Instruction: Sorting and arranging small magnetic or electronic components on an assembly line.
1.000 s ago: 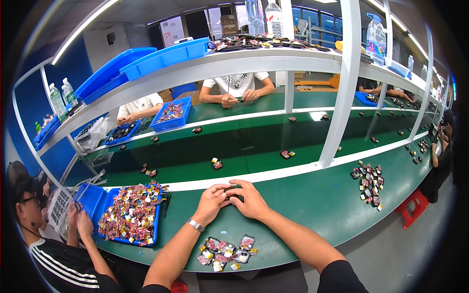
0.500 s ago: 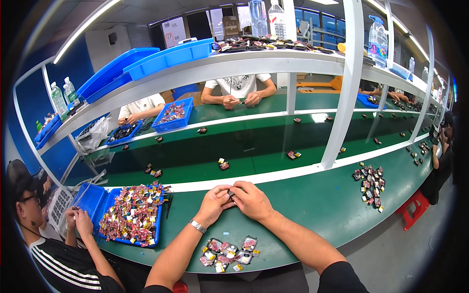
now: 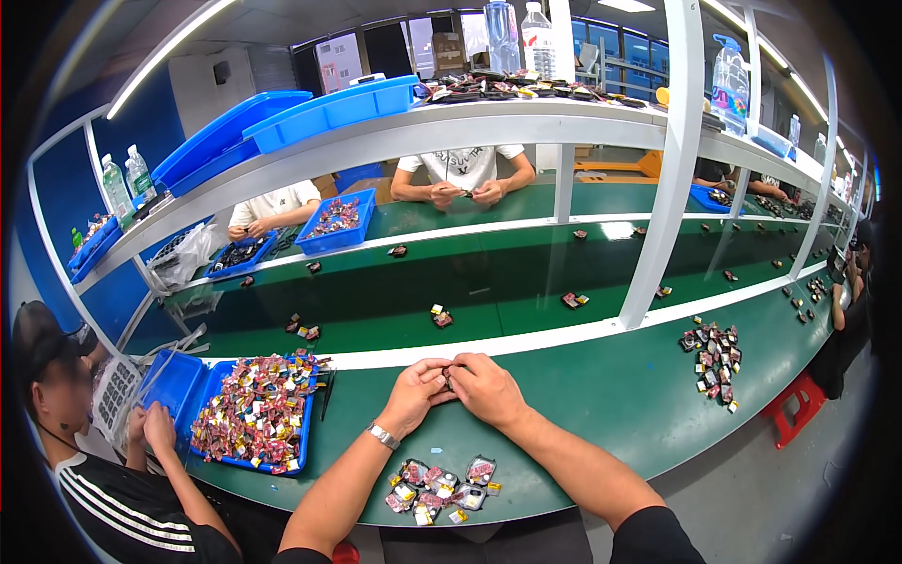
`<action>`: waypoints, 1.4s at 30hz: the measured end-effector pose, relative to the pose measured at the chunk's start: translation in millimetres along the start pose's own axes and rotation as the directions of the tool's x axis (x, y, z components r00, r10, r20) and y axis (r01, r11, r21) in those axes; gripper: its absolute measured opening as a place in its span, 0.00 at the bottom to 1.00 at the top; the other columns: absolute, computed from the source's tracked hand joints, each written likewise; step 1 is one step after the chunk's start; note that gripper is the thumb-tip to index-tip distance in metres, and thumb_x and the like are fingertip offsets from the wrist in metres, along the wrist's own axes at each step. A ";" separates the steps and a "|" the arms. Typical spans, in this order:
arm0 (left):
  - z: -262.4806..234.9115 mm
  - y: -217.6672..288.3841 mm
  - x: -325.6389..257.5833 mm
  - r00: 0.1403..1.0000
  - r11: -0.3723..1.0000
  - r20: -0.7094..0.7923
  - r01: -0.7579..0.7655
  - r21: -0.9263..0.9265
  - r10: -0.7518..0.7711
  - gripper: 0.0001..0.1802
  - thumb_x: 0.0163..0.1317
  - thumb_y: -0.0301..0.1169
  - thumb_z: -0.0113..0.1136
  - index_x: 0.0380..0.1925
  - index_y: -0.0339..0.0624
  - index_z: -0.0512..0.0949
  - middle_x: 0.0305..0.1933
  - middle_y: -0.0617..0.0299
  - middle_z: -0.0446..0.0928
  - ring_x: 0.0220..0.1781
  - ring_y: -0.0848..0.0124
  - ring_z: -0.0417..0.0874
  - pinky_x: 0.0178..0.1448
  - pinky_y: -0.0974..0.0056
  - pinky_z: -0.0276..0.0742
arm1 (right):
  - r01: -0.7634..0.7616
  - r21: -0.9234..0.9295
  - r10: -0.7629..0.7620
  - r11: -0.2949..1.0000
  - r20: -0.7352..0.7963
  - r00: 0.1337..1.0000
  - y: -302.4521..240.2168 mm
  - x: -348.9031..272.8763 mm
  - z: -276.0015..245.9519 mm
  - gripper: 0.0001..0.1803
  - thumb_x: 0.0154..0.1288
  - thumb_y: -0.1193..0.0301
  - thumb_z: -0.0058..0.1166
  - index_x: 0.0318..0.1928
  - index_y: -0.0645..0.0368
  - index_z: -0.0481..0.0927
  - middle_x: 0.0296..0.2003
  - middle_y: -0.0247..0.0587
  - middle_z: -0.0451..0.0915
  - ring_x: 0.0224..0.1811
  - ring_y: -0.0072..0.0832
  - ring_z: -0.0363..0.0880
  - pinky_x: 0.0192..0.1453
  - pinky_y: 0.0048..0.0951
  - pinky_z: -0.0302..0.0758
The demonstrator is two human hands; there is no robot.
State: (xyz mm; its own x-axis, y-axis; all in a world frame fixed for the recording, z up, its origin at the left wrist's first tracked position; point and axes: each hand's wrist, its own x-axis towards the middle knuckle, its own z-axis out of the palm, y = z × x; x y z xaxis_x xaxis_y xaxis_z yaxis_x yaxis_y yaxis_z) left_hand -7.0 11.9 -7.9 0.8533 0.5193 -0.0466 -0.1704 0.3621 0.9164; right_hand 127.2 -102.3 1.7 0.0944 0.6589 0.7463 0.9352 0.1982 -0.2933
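Both hands are pinching one small dark part (image 3: 449, 380), apparently, above the green bench (image 3: 601, 395): left hand (image 3: 415, 395) and right hand (image 3: 487, 387) closing fingertips on it equally.

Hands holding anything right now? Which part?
Both hands, left hand and right hand, pinch a small dark part between their fingertips; the part is mostly hidden, so the grip point cannot be told.
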 end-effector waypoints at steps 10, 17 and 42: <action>2.6 -13.2 5.4 0.988 0.981 -0.100 -0.100 0.165 0.118 0.11 0.69 0.23 0.52 0.51 0.36 0.73 0.44 0.60 0.81 0.44 0.73 0.83 0.47 0.67 0.82 | -0.106 0.198 0.117 0.974 -0.043 0.992 6.0 -2.7 8.7 0.08 0.56 0.77 0.60 0.39 0.59 0.82 0.42 0.40 0.79 0.40 0.34 0.81 0.40 0.30 0.82; 1.6 -12.2 7.3 0.935 0.927 -0.211 -0.212 0.311 0.284 0.12 0.70 0.23 0.50 0.52 0.35 0.72 0.51 0.56 0.80 0.48 0.71 0.82 0.50 0.67 0.82 | -0.476 0.380 0.485 0.793 0.079 0.871 34.5 22.0 18.8 0.05 0.56 0.81 0.60 0.35 0.64 0.82 0.39 0.44 0.81 0.39 0.32 0.84 0.40 0.29 0.81; -26.3 15.3 1.2 0.995 0.992 0.013 0.094 0.089 -0.096 0.19 0.75 0.39 0.45 0.53 0.37 0.74 0.45 0.56 0.80 0.41 0.71 0.83 0.45 0.66 0.81 | -0.306 0.369 0.095 0.878 0.492 0.865 28.8 38.3 -27.6 0.31 0.47 0.78 0.70 0.55 0.54 0.76 0.50 0.36 0.80 0.55 0.32 0.75 0.58 0.33 0.74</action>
State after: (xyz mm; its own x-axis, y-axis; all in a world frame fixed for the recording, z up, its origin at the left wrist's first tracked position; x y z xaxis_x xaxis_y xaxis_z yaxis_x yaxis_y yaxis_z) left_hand -21.5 38.5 -4.4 0.8721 0.4721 -0.1288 -0.0450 0.3395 0.9395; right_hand 167.1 -91.4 38.3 0.0024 0.9460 0.3242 0.6659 0.2404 -0.7062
